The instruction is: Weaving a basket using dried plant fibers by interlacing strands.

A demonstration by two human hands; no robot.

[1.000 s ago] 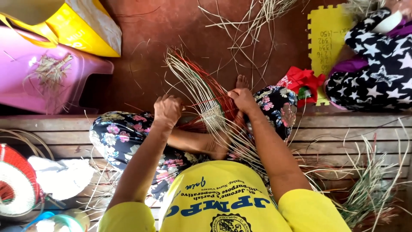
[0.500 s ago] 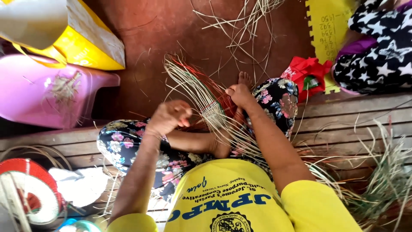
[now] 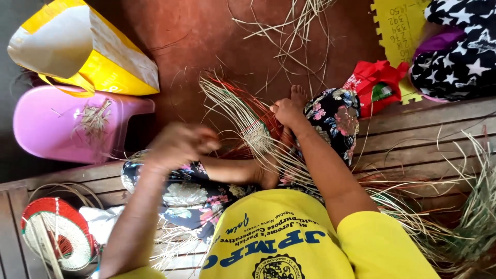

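A partly woven straw piece [image 3: 257, 137] with long loose pale and red strands fanning out rests over my lap and crossed legs. My right hand [image 3: 285, 110] is shut on its upper edge, next to my bare foot [image 3: 298, 93]. Motion blurs my left hand [image 3: 181, 145], which hovers above my left knee a short way left of the weaving. Its fingers are curled. Thin strands run between it and the weaving, but whether it holds one is unclear.
A yellow bag [image 3: 77, 49] and a pink plastic tub [image 3: 67, 126] stand at the left on the brown floor. A red-and-white woven fan [image 3: 57, 235] lies lower left. A red bag [image 3: 374, 82] and a person in star-print fabric [image 3: 457, 49] are at the right. A wooden slat bench [image 3: 423, 132] holds straw bundles [image 3: 465, 217].
My left hand has pulled away from the weaving, moving left and down towards my knee. My right hand keeps its grip on the weaving's top.
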